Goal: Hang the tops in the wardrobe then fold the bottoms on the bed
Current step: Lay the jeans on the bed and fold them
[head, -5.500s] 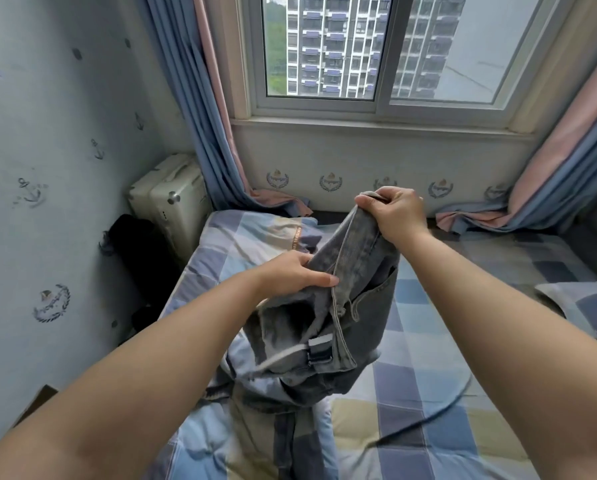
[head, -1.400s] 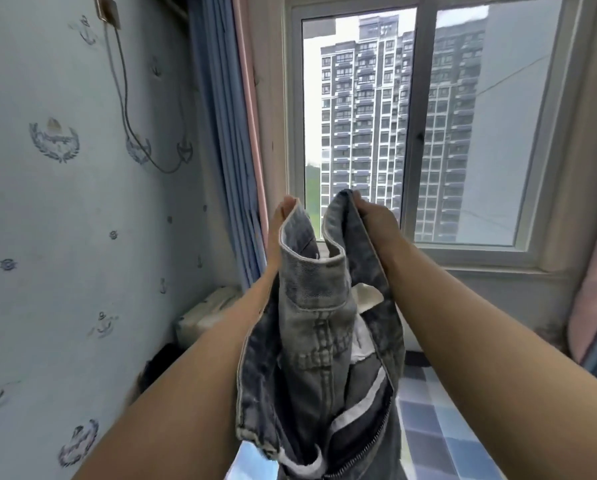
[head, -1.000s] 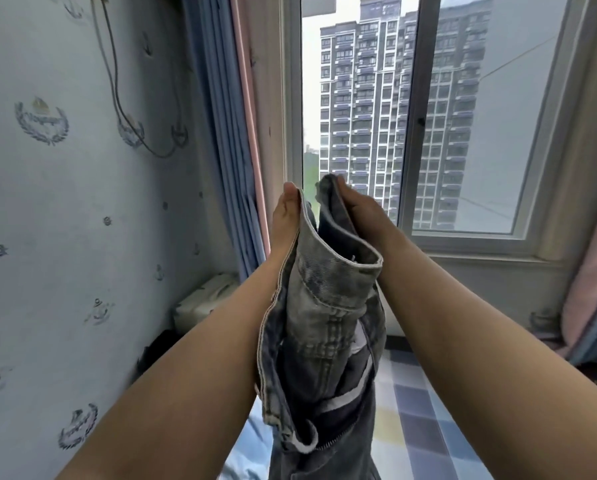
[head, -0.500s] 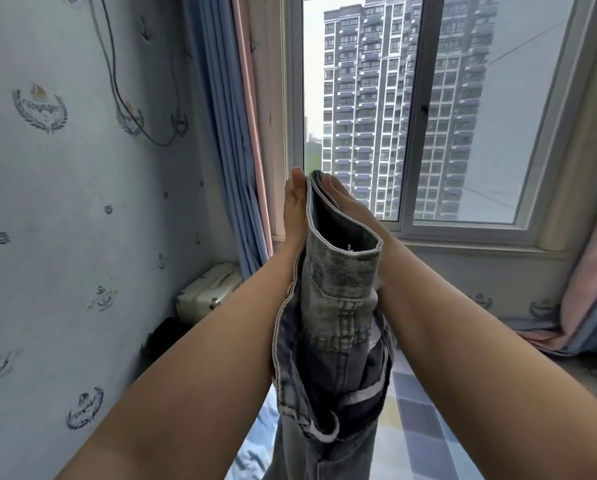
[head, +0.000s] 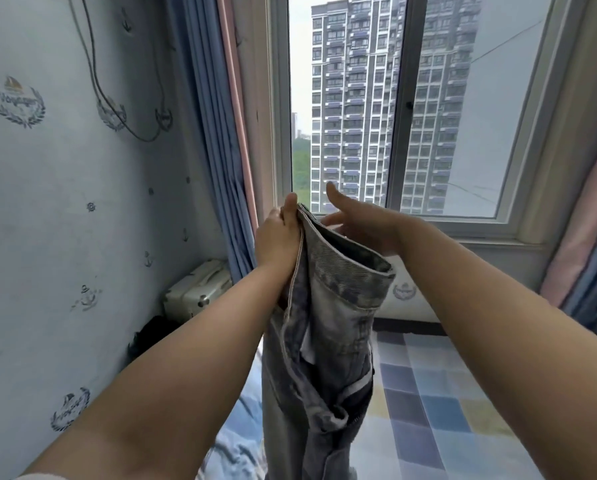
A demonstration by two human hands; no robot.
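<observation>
Since half a second ago the right hand (head: 361, 223) has let go of the jeans (head: 328, 327) and drawn off toward 2 o'clock, fingers (head: 331, 192) now spread and straight, holding nothing, just beside the waistband. Only the left hand (head: 278, 237) grips the jeans, its fingers pinched on the waistband's far end at 11 o'clock, so the denim hangs down at the middle of the view above the checked bed (head: 439, 403). Behind stands the window (head: 397, 105) at 12 o'clock, a blue curtain (head: 217, 140) at 10 o'clock, and a pale suitcase (head: 196, 292) low by the wall at 9 o'clock.
</observation>
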